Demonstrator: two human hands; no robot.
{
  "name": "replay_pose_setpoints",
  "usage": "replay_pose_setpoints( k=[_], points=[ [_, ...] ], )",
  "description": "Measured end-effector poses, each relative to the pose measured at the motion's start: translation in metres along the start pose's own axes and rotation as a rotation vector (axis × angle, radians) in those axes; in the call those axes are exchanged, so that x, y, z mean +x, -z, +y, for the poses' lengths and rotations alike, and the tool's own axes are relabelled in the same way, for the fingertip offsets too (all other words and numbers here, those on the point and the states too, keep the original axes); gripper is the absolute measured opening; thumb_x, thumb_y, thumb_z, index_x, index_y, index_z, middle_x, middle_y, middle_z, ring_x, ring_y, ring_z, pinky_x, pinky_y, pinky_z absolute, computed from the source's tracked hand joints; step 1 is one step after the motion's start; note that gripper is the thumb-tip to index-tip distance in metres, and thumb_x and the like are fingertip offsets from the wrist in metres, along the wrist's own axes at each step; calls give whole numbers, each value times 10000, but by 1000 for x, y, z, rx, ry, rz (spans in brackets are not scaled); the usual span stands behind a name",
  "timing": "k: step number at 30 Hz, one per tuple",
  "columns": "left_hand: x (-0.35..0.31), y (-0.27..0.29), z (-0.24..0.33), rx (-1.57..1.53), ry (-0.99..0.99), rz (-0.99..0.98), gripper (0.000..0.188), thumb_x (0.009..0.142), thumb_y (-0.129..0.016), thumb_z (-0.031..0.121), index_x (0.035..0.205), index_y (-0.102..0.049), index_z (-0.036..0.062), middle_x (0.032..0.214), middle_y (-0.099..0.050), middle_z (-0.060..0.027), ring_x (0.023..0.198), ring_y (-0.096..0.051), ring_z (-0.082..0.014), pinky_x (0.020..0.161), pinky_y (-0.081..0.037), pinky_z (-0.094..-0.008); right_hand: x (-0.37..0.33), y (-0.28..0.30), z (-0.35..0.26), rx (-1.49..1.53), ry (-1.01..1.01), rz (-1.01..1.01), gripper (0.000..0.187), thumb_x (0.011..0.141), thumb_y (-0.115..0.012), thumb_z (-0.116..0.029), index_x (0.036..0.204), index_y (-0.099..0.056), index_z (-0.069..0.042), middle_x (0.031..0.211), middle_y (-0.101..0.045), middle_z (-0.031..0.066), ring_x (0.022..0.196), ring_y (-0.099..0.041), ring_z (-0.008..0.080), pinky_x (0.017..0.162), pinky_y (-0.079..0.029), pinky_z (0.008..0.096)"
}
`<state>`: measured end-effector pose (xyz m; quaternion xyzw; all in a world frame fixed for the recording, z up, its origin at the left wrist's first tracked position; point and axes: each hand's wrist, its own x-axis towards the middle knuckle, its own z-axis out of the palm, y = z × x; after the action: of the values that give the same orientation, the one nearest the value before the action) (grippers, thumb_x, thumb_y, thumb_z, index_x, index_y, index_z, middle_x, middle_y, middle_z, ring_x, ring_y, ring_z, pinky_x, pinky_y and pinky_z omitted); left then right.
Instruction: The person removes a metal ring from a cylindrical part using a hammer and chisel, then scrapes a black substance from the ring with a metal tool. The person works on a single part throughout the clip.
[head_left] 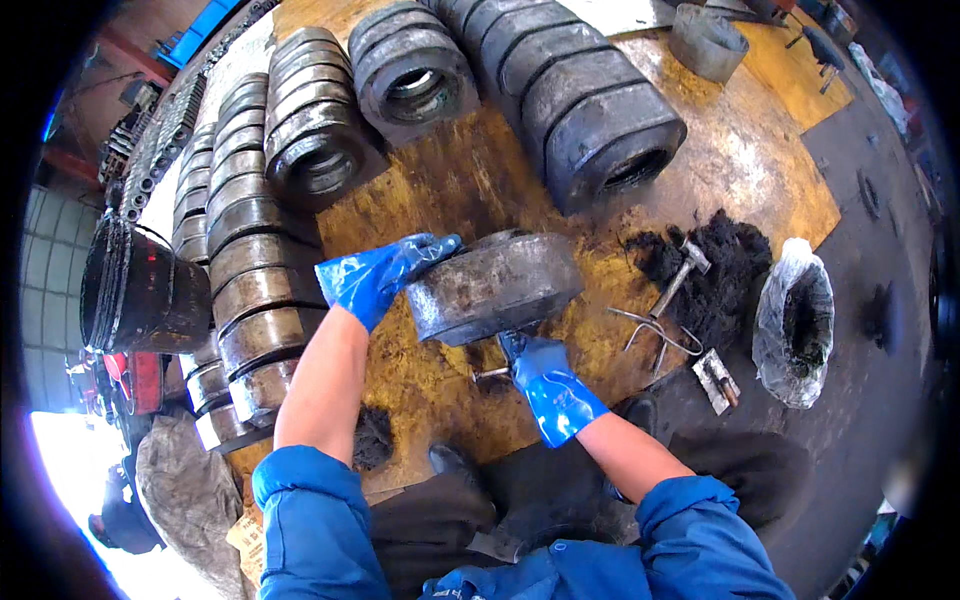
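Note:
A thick, grease-stained metal ring (500,285) is tilted on edge in front of me. My left hand (385,275), in a blue glove, is closed over its upper left side. Below the ring's near edge, my right hand (550,385), gloved in blue too, has its fingers curled close against the underside. A short metal rod (490,375) with a flat end pokes out to the left of those fingers. The rest of whatever the right hand grips is hidden, and its fingertips look dark.
Rows of similar rings (575,95) lie on the stained board (430,200). At right are a dark fibrous heap (735,265), a hammer (680,278), a bent metal hook (655,330), a scraper-like piece (714,380) and a plastic-lined container (785,330). A black bucket (140,290) stands left.

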<state>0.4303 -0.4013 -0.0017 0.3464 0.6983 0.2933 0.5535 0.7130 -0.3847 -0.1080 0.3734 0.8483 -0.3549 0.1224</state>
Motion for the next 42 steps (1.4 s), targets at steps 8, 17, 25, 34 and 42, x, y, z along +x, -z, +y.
replay_pose_setpoints(
  k=[8,17,25,34,42],
  points=[
    [27,0,-5,241,57,-135,493,956,-631,328,1349,-596,33,1290,-653,-83,1179,-583,-186,1036,-433,-329,15,-29,19,135,123,288,176,741,-726,-211,880,-687,-110,890,-700,121,869,-668,362,725,-555,425],
    [62,24,-37,418,-50,-171,620,845,-747,179,1423,-534,104,1337,-636,-108,1216,-579,-241,1020,-456,-366,20,-46,42,299,169,378,147,727,-734,-161,840,-692,-76,792,-698,145,762,-683,360,642,-539,407],
    [84,45,-76,932,-288,-104,657,753,-804,290,1362,-583,183,1309,-645,-103,1191,-610,-329,987,-487,-401,16,-27,16,686,209,377,302,782,-723,-59,1074,-652,-24,973,-704,100,877,-667,184,736,-544,342],
    [96,28,-35,1069,104,83,271,829,-642,353,1049,-710,209,1038,-722,-109,981,-673,-359,814,-548,-462,28,-45,14,1151,220,343,402,780,-746,-136,1163,-657,-51,1107,-705,149,1037,-670,305,865,-538,394],
    [63,52,-33,883,152,470,275,881,-643,348,1075,-721,167,990,-724,-139,933,-685,-354,804,-540,-449,-10,-34,26,645,259,257,179,827,-641,-57,1006,-650,-59,795,-644,85,725,-623,216,630,-529,381]
  ],
)
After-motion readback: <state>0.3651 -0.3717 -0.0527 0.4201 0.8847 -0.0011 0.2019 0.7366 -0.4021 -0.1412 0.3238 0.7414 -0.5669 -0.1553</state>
